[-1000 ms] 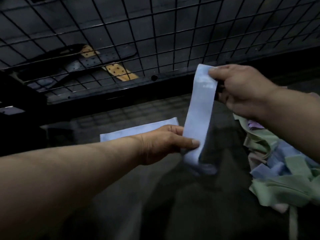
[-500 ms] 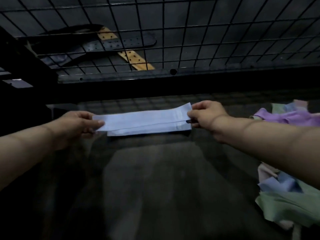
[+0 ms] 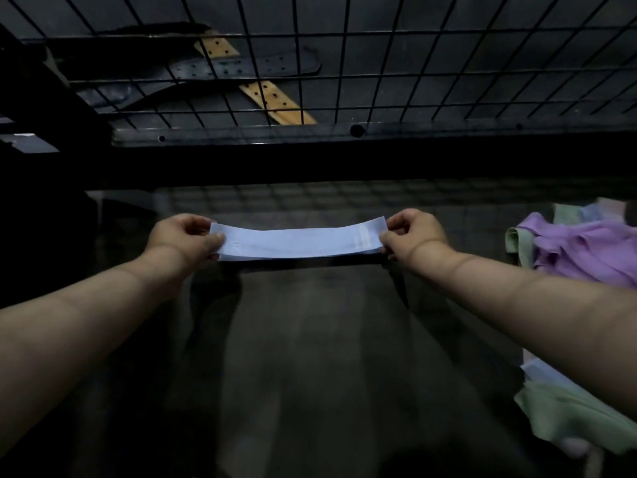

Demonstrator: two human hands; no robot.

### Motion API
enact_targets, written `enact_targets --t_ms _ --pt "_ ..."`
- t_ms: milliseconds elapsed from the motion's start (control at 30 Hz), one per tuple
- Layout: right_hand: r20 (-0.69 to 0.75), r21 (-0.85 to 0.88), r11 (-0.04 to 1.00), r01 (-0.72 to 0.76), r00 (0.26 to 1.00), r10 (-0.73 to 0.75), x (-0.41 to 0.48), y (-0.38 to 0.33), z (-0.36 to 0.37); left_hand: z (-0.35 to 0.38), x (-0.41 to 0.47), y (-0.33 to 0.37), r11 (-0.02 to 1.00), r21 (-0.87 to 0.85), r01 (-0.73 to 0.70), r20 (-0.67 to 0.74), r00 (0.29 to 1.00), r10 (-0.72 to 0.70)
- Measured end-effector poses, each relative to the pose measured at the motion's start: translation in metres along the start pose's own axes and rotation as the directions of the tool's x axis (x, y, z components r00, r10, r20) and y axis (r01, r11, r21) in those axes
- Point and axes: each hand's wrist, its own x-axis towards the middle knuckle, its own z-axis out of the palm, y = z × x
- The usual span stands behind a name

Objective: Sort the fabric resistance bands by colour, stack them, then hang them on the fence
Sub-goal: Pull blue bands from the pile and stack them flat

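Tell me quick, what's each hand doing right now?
Left hand: closed, pinching the left end of the light blue band.
Right hand: closed, pinching the same band's right end.

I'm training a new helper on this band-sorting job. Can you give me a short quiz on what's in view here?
1. True or false: the left hand and the right hand each pinch one end of the light blue band.
2. The purple bands lie: A) at the person's left; B) at the person's right; C) in the left hand.
3. Fill in: the heap nearest the camera, below the right forearm, is mostly ___ in colour.
Key: 1 true; 2 B; 3 green, the green bands.
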Motion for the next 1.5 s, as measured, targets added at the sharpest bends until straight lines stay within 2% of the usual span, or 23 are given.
enact_targets --t_ms 167,333,467,567,633,700,733,767,800,867,933,1067,1167,1233,1300,1333,1400,1433,1500 --pt "-0.034 -0.176 0.98 0.092 0.994 -0.099 0.006 -0.002 0.0 0.006 0.007 0.0 0.994 0.085 -0.066 -0.019 0.998 0.067" --pt "-0.005 -0.285 0.951 0.121 0.992 -0.127 0.007 0.004 0.001 0.01 0.009 -0.004 0.964 0.239 -0.116 -0.008 0.993 0.122" --pt "0.02 -0.34 0.93 0.139 0.99 -0.14 0.011 0.008 0.003 0.01 0.008 -0.008 0.907 0.392 -0.153 -0.001 0.986 0.166" --pt "0.032 -0.406 0.903 0.143 0.989 -0.143 0.013 0.008 0.005 0.009 0.006 -0.007 0.824 0.532 -0.195 -0.008 0.972 0.235" --pt "0.045 -0.571 0.795 0.205 0.975 -0.219 0.011 0.005 0.002 0.007 0.005 -0.005 0.731 0.644 -0.225 0.024 0.961 0.275" --pt "0.19 -0.764 0.518 0.386 0.901 -0.391 0.01 0.0 -0.003 0.004 0.005 -0.005 0.564 0.749 -0.348 0.167 0.922 0.348" --pt "0.309 -0.784 0.383 0.489 0.842 -0.443 0.011 -0.001 -0.005 0.004 0.006 -0.006 0.485 0.763 -0.428 0.268 0.892 0.365" --pt "0.413 -0.77 0.295 0.565 0.795 -0.444 0.013 -0.002 -0.007 0.004 0.007 -0.007 0.421 0.762 -0.492 0.361 0.862 0.354" --pt "0.474 -0.755 0.264 0.6 0.778 -0.412 0.014 -0.002 -0.007 0.005 0.008 -0.007 0.364 0.763 -0.534 0.432 0.84 0.329" --pt "0.501 -0.738 0.316 0.596 0.798 -0.336 0.016 -0.001 -0.005 0.007 0.011 -0.007 0.276 0.772 -0.572 0.501 0.816 0.291" --pt "0.497 -0.722 0.353 0.594 0.802 -0.332 0.015 0.0 -0.001 0.009 0.013 -0.007 0.254 0.776 -0.577 0.511 0.812 0.282" --pt "0.485 -0.676 0.414 0.609 0.791 -0.373 0.018 -0.001 0.002 0.014 0.012 -0.004 0.257 0.784 -0.565 0.496 0.819 0.289" --pt "0.491 -0.671 0.42 0.611 0.79 -0.367 0.02 -0.001 0.002 0.014 0.011 -0.004 0.253 0.785 -0.566 0.5 0.819 0.281" --pt "0.477 -0.671 0.447 0.591 0.806 -0.351 0.02 0.002 0.0 0.012 0.011 -0.005 0.288 0.785 -0.549 0.483 0.833 0.271" --pt "0.364 -0.645 0.586 0.49 0.872 -0.328 0.019 0.007 -0.001 0.012 0.009 -0.01 0.435 0.775 -0.458 0.364 0.887 0.284" --pt "0.258 -0.597 0.695 0.401 0.916 -0.308 0.018 0.01 -0.001 0.014 0.009 -0.013 0.558 0.74 -0.376 0.253 0.924 0.286" --pt "0.053 -0.415 0.89 0.188 0.982 -0.183 0.016 0.012 0.0 0.017 0.012 -0.019 0.81 0.571 -0.135 -0.008 0.985 0.17" --pt "0.005 -0.333 0.939 0.092 0.995 -0.095 0.017 0.013 0.0 0.019 0.014 -0.022 0.887 0.461 -0.015 -0.103 0.992 0.071" --pt "-0.014 -0.269 0.963 -0.027 1.0 0.024 0.017 0.016 0.002 0.021 0.016 -0.026 0.947 0.298 0.12 -0.18 0.981 -0.068"
